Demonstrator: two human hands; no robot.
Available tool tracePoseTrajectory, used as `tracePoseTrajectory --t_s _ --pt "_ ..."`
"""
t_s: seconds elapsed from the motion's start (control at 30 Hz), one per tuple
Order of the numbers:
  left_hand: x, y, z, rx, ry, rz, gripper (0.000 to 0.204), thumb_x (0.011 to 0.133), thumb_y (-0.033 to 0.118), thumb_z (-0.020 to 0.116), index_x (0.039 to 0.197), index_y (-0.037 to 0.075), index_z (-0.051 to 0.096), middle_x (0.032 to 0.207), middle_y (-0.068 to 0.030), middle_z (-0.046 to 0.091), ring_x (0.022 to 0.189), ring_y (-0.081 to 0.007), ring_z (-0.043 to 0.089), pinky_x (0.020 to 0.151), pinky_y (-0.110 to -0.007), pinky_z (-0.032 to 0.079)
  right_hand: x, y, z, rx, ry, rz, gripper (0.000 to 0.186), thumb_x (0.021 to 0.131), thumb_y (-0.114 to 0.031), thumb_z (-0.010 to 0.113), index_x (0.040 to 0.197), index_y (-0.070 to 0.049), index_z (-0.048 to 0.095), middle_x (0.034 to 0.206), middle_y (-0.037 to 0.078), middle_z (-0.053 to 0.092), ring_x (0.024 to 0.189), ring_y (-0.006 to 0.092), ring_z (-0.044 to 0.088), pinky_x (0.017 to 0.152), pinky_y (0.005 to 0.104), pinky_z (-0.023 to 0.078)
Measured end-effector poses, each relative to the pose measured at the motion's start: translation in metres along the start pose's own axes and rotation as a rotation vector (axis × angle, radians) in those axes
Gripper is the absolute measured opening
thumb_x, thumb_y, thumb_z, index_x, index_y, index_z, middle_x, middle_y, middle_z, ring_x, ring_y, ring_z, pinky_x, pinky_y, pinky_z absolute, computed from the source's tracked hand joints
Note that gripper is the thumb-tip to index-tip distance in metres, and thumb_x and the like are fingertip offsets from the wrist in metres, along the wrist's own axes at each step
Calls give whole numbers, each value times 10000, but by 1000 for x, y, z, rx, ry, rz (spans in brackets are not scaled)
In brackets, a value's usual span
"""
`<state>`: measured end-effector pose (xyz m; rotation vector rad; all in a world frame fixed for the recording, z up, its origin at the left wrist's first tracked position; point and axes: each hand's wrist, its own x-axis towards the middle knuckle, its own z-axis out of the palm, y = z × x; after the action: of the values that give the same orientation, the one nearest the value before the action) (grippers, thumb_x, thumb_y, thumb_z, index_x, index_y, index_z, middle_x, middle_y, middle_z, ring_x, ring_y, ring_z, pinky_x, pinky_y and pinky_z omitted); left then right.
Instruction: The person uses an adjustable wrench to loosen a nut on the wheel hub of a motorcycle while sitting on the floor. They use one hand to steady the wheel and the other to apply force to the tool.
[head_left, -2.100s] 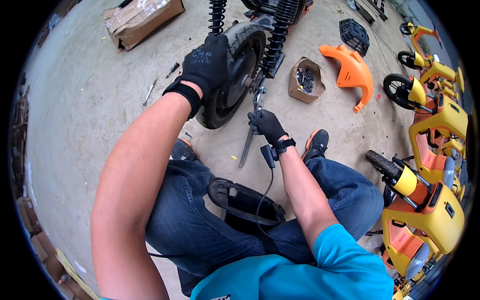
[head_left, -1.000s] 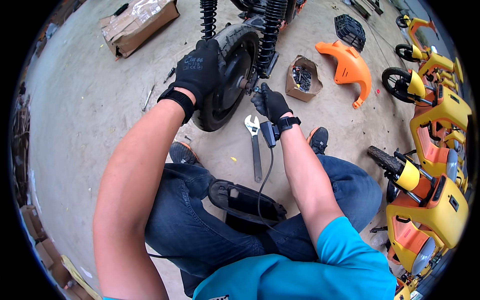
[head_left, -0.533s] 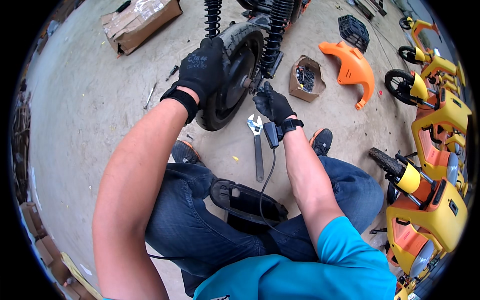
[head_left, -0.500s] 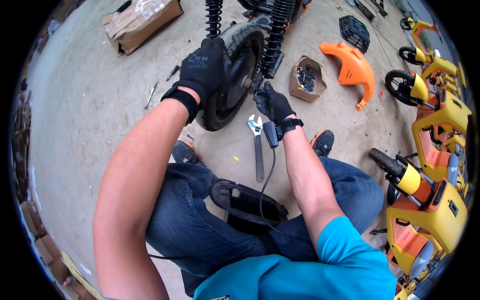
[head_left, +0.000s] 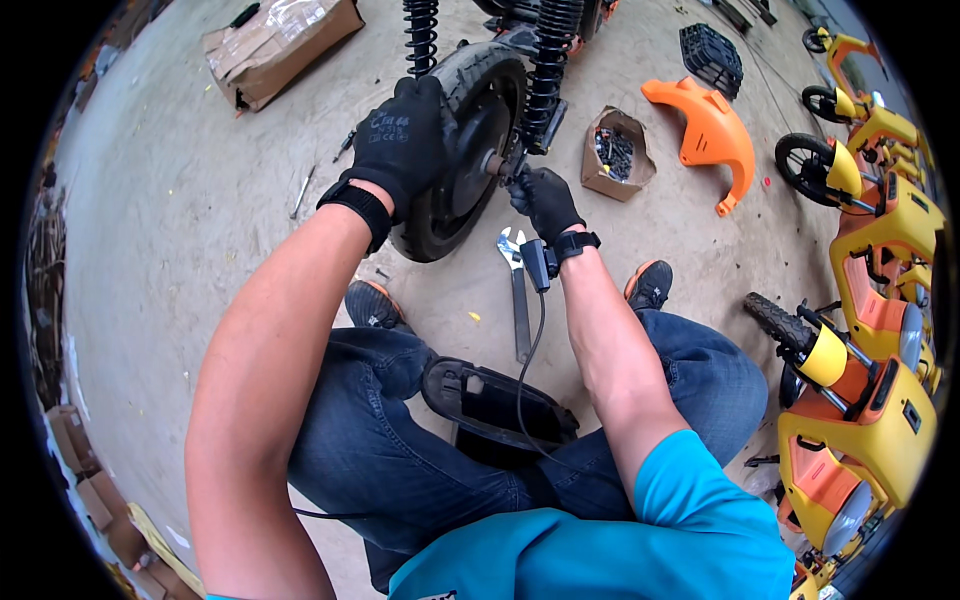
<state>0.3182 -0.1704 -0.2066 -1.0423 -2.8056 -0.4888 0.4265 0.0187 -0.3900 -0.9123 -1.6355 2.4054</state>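
Left hand (head_left: 400,135) grips black (knobby) wheel (head_left: 465,150)

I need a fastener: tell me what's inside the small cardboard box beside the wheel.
The cardboard box stands open, holding a dark heap of small metal hardware, too small to identify. Anything beneath the heap is covered.

Bare concrete floor (head_left: 180,210) lies open to my left. Ahead, the wheel (head_left: 465,150) and both shock springs (head_left: 548,60) block the way. An adjustable wrench (head_left: 518,290) lies between my knees, and a box of bolts (head_left: 612,155) and an orange fender (head_left: 708,125) crowd the right.
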Motion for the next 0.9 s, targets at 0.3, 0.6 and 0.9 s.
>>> tracePoseTrajectory --t_s 0.3,0.6,0.9 --pt "2 0 3 2 10 10 358 859 280 585 1129 62 499 1051 -216 572 897 -407 631 754 -482 516 -9 4 3 -216 63 -331 101 893 -116 594 941 -27 593 772 58 636 653 115 598 608 276 510" --pt "2 -2 2 -24 1 0 373 856 279 600 1146 67 502 1056 -211 570 910 -406 630 768 -485 513 -21 3 7 41 99 -102 251 946 -256 587 991 -12 623 776 80 650 673 131 622 549 274 493" --pt "1 0 -2 -22 -23 -16 394 843 261 614 1159 53 503 1065 -213 565 923 -403 629 776 -479 512 1 2 -12 91 -110 79 260 957 -278 593 965 -20 626 830 76 659 682 138 623 616 261 522"
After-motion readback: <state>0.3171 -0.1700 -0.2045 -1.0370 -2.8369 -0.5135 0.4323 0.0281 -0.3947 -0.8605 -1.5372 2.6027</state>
